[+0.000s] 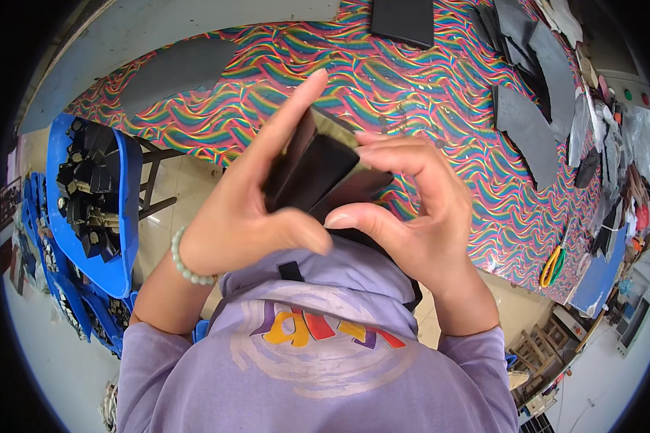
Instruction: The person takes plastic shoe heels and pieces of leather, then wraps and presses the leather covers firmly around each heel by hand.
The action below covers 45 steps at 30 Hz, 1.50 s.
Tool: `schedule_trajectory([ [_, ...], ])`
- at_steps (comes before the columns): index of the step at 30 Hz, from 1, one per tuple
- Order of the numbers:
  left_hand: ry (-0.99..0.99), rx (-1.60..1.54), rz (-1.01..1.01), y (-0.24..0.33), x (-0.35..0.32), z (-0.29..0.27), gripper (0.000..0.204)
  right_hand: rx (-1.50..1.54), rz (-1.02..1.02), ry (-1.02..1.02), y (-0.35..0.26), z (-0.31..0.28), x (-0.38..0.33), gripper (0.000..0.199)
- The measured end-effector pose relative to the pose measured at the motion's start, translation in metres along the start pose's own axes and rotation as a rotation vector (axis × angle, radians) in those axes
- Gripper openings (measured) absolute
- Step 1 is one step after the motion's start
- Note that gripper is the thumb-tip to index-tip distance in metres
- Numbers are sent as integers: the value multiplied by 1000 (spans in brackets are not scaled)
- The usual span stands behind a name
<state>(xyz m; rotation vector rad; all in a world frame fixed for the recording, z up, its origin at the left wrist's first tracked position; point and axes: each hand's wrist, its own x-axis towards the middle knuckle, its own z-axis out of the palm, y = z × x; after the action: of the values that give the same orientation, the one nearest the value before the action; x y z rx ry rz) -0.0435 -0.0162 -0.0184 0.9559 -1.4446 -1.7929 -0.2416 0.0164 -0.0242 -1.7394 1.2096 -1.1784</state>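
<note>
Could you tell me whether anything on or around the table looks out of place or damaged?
Nothing stands out. Both hands hold a folded black piece over the colourful table; dark cut sheets lie loosely stacked at its right end, untidy but not damaged.

Table (426,79) covered in a bright rainbow swirl-pattern cloth, curving across the upper part of the view. On it: a large dark grey sheet (177,68) at the left end, a black rectangular piece (403,22) at the top edge, a pile of dark grey cut pieces (531,79) on the right, and a yellow-green loop (552,265) near the right front edge. Far right end cluttered with mixed scraps (614,144), too small to tell apart.
</note>
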Motion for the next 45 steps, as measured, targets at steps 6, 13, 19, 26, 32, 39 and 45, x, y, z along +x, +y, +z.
schedule_trajectory([
  [6,-50,456,193,1,-4,-7,100,130,88,-65,-5,-7,2,20],
  [13,-29,561,231,4,-6,-4,91,272,235,175,-7,4,0,23],
  [19,0,303,122,1,-17,5,90,-17,-289,267,6,15,-13,17],
  [26,-144,487,277,-4,-25,-2,87,278,-30,-60,5,-2,-27,36],
  [32,-482,169,56,-16,-31,-8,99,1528,872,-497,9,13,-35,95],
  [39,-441,137,-115,-17,-21,-7,95,1157,852,-481,11,9,-20,82],
  [45,-448,353,-4,-13,-15,-8,93,1054,769,-456,10,12,-12,60],
])
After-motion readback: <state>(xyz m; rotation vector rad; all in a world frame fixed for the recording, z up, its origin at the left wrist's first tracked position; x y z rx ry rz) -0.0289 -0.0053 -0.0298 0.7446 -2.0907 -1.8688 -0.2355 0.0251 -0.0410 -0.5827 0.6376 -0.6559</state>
